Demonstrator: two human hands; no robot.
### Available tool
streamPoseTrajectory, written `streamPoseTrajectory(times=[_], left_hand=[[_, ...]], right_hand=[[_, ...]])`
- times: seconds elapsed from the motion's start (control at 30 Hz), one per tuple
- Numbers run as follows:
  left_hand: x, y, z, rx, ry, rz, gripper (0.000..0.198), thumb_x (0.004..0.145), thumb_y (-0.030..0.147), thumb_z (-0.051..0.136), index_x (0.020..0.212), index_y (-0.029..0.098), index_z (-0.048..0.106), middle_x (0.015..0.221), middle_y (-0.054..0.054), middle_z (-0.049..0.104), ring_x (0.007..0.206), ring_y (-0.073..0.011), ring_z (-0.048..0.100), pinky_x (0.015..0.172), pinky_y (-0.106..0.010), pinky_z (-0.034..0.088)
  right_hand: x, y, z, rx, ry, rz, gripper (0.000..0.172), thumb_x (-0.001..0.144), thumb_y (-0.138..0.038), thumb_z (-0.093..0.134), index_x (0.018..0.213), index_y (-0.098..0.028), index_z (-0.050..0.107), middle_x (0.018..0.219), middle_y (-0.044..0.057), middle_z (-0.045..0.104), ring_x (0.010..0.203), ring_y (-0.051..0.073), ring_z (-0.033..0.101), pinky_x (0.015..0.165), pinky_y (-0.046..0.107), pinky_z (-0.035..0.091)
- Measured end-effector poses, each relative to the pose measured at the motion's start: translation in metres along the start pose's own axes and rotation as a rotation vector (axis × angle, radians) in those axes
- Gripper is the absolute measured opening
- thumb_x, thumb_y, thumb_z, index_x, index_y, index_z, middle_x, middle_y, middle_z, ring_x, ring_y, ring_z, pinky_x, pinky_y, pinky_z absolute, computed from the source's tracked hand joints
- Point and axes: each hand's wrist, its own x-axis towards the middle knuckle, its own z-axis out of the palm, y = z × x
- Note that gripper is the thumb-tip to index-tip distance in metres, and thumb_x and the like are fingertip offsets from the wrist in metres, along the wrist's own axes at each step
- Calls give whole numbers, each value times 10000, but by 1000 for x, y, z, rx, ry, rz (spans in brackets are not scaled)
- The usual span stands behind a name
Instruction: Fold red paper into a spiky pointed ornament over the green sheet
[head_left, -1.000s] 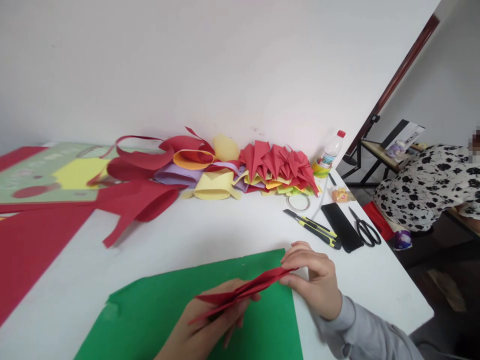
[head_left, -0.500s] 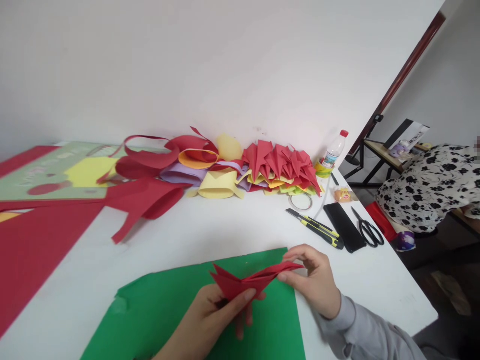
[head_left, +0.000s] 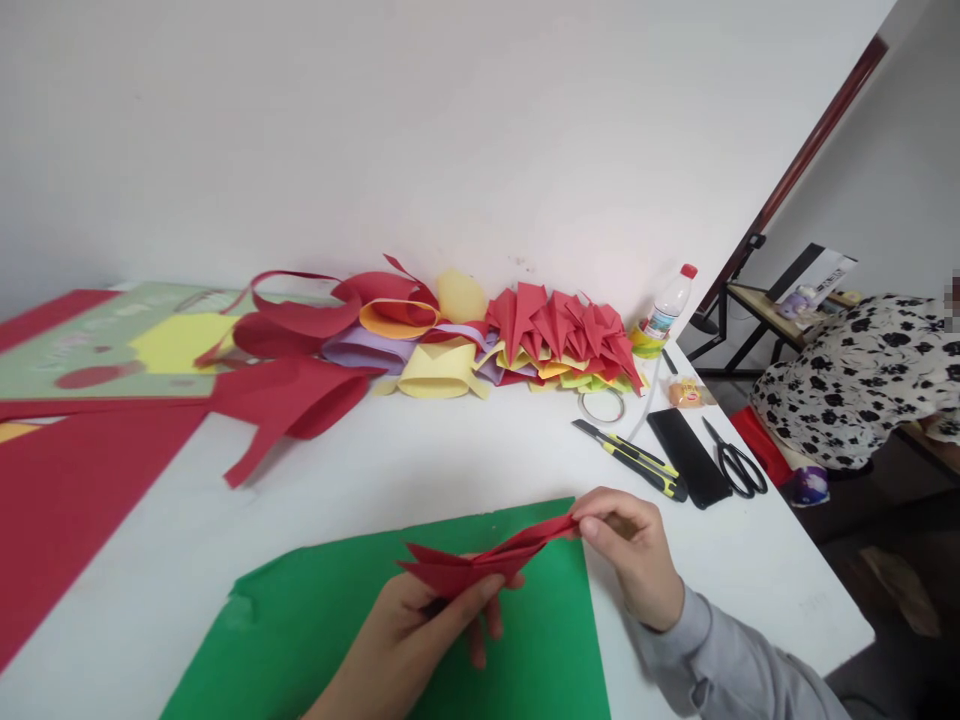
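Observation:
A folded red paper piece (head_left: 469,570), pointed at both ends, is held between my two hands above a green paper sheet (head_left: 337,610). My left hand (head_left: 431,625) grips its middle from below, thumb pressed on the near side. The thumb and fingers of my right hand (head_left: 626,550) pinch its narrow right end, hiding the tip. Two pointed flaps stick out to the left, past my left hand. The green sheet lies under both hands on the white table.
Several red folded paper pieces (head_left: 555,325) lie along the wall, beside curled paper shapes (head_left: 442,370). To the right are a utility knife (head_left: 637,465), tape roll (head_left: 602,405), black flat object (head_left: 688,458), scissors (head_left: 735,460) and bottle (head_left: 664,310). A person in patterned clothing (head_left: 855,380) is beyond.
The red paper has shifted slightly left and tilted, its left flaps now lower and flatter. My right hand's pinch has moved onto the very end, covering the tip that stuck out before.

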Motion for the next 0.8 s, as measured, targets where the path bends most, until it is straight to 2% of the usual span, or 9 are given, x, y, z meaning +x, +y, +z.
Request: streamPoseTrajectory(times=[0.13,0.23,0.43,0.6,0.67,0.8], left_hand=[[2,-6,1,-152,-28,-110,342,721,510,721,656,175,742,500,-3,667,432,-127,558,451,-219,428],[2,-8,4,-300,-31,-224,374,676,527,766,672,155,730,482,4,649,421,-107,536,417,-195,414],[-2,-5,5,-486,-40,-462,413,596,523,831,681,140,703,450,22,607,369,-56,472,364,-130,402],[-3,0,3,-555,32,-700,247,724,364,792,714,145,679,522,7,642,378,-67,544,367,-123,467],[-3,3,4,-548,45,-729,216,748,339,775,731,150,671,546,1,661,370,-75,564,369,-130,487],[-4,7,6,-528,10,-728,244,732,364,784,736,156,657,599,-15,706,361,-82,583,370,-138,503]], right_hand=[[0,-1,2,-31,12,30,137,771,-331,761,770,-199,727,695,18,687,642,149,599,610,266,472],[-2,-1,3,-24,-14,45,179,804,-380,725,804,-201,731,698,26,698,654,164,627,625,281,495],[-1,2,0,55,-66,58,460,928,-550,485,938,-171,745,780,82,727,717,202,664,705,341,523],[6,8,-2,215,-19,173,310,872,-465,626,1024,-214,724,717,18,697,618,151,646,639,285,530],[8,9,-1,223,-24,209,259,809,-403,716,992,-220,731,729,4,701,598,129,639,630,262,536],[6,11,1,156,-92,200,305,694,-326,817,967,-216,735,781,9,717,613,134,653,625,264,558]])
